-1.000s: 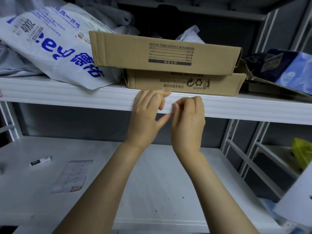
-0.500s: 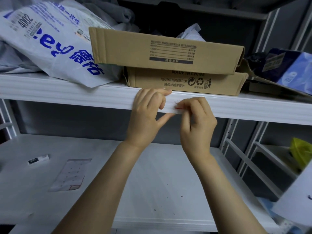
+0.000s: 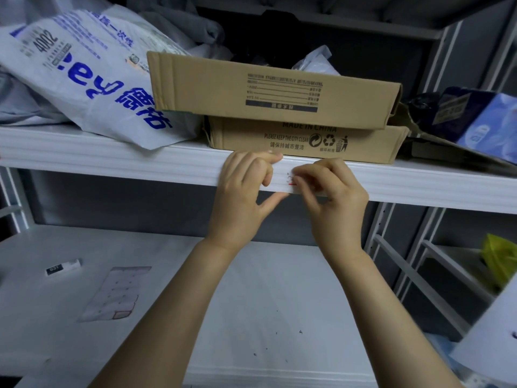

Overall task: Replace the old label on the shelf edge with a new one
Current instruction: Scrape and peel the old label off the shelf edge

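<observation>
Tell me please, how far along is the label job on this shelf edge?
Done: nothing I can confirm. In hand: left hand holds the shelf edge; right hand pinches at a red-lined label there, peeling or pressing, I cannot tell. Left: probably a new label from the sheet below.

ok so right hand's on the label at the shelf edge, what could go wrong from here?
1. The right hand pinches the small white label with a red line, mostly hiding it; it could tear or crease.
2. The left hand grips the white metal shelf edge right below the brown cardboard boxes, and the upper one overhangs left; a bump might shift them.
</observation>
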